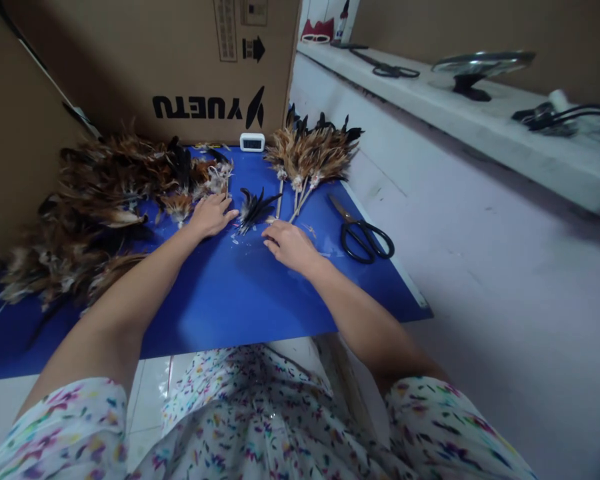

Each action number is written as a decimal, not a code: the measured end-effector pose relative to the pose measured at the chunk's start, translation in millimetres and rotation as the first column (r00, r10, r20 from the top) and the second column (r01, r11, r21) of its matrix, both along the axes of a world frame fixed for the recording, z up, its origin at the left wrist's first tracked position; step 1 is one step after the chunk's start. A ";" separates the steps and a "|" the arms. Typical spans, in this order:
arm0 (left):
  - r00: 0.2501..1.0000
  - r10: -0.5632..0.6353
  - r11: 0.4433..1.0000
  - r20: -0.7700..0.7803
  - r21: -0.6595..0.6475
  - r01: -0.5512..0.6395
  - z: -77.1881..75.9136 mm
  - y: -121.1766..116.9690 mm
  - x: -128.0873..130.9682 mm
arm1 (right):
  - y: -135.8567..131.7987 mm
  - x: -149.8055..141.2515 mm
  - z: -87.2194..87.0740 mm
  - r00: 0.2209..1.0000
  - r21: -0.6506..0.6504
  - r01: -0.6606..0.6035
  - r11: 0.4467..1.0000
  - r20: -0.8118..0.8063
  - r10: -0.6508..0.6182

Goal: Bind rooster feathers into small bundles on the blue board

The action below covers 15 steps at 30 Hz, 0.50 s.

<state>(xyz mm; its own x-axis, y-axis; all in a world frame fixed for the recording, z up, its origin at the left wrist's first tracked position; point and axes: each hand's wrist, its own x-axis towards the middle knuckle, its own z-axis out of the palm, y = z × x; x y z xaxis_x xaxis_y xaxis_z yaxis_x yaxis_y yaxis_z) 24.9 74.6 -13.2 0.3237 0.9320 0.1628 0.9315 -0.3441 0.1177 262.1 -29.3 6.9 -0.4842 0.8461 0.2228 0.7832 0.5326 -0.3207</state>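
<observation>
Flanking a small tuft of black feathers (254, 208), the left hand (211, 215) and the right hand (290, 245) are working low over the blue tabletop (220, 293). The tuft is lying in the gap between them, its dark tips fanning away from the person and small pale scraps lying around its base.

On the left hand, the thumb is pointing toward the tuft, apart from the other fingers, which are reaching the foot of a pale, fluffy feathered stick (221, 175); I cannot tell whether they are gripping it. On the right hand, the fingers are bending inward with only a narrow gap at the thumb, and from here I cannot tell if anything is pinched there.

Beyond the right hand, several brown-and-black feather bundles on sticks (310, 150) are lying together, their stems pointing back toward the person. Black-handled scissors (351, 220) are lying to the right, blades angling away. A big heap of brown feathers (115, 173) is spreading along the left side. At the far edge, a small white device (253, 142) with a dark screen is standing before a cardboard box (190, 60) bearing upside-down lettering. On the ledge (510, 127) at right, a glass lid (483, 63) is sitting.
</observation>
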 end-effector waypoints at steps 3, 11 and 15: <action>0.999 0.022 1.000 -0.048 -0.020 -0.023 3.6 -14.4 3.8 | -1.7 -1.0 2.4 1.000 -0.007 -0.005 1.000 0.016 0.005; 0.979 0.186 0.982 -0.089 0.044 -0.182 26.7 -47.6 7.2 | -6.0 -5.0 5.8 0.998 -0.043 -0.013 0.999 0.068 0.016; 0.968 0.235 0.970 -0.090 0.087 -0.228 32.2 -50.8 4.9 | -5.7 -4.4 6.4 0.998 -0.049 -0.012 0.999 0.067 0.016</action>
<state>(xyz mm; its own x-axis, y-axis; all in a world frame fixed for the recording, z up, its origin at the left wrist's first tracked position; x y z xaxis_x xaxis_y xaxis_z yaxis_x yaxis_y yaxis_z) 29.8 23.9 19.0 0.1185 0.9696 0.2141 0.9925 -0.1221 0.0033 257.7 -35.0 13.3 -0.5086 0.8481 0.1487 0.7963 0.5290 -0.2933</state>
